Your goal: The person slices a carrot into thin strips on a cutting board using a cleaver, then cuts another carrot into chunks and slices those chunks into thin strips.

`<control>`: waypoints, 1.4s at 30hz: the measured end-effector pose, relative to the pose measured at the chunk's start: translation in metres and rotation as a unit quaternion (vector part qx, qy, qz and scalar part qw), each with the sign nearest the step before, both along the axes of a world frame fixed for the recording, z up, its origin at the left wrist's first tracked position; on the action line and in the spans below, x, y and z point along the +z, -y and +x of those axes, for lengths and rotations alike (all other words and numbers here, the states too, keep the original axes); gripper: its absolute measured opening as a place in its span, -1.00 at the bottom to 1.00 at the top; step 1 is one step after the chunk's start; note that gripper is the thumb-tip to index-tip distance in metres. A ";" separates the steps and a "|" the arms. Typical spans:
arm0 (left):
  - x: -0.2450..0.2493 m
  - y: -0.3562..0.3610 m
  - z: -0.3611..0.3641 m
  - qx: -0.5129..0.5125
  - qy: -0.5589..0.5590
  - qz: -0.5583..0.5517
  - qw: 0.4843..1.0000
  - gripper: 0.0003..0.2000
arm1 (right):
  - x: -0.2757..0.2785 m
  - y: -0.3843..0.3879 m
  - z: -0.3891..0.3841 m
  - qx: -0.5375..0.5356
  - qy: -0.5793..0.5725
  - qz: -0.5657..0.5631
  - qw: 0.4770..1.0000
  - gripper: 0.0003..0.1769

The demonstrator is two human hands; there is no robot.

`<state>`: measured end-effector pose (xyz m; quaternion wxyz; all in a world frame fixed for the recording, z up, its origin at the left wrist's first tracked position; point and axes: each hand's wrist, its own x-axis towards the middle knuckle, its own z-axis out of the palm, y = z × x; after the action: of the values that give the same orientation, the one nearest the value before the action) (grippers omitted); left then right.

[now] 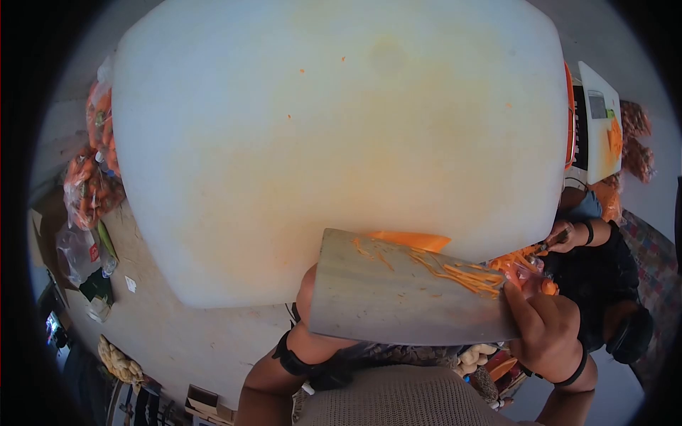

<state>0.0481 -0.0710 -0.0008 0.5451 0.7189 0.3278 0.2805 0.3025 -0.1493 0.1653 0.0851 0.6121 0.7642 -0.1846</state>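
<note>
A broad cleaver (398, 309) lies flat across the near edge of the white cutting board (234, 106), with thin orange shreds (465, 277) stuck to its blade. My right hand (543, 323) is closed at the cleaver's right end; the handle is mostly hidden by it. Behind the blade's left end is my left hand (307, 295), its fingers covered by the metal, so I cannot see whether it touches the blade. Orange carrot slices (412, 240) show just beyond the blade's upper edge, partly covered by it. A few tiny orange bits dot the board further off.
At the right, a co-worker's hand (563, 238) is near orange shreds. Beyond stands another cutting board (604, 128) with orange pieces. Bags of carrots (89, 188) sit on the left, and a pale knobbly bundle (121, 361) lies at lower left.
</note>
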 end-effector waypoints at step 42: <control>0.007 0.011 -0.006 0.044 -0.036 0.110 0.992 -0.72 | -0.012 -0.015 -0.013 0.033 -0.012 0.002 0.999 -0.45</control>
<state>0.0425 -0.0823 0.0059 0.4378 0.7691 0.3456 0.3120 0.2898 -0.1346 0.1538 0.0809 0.5848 0.7851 -0.1872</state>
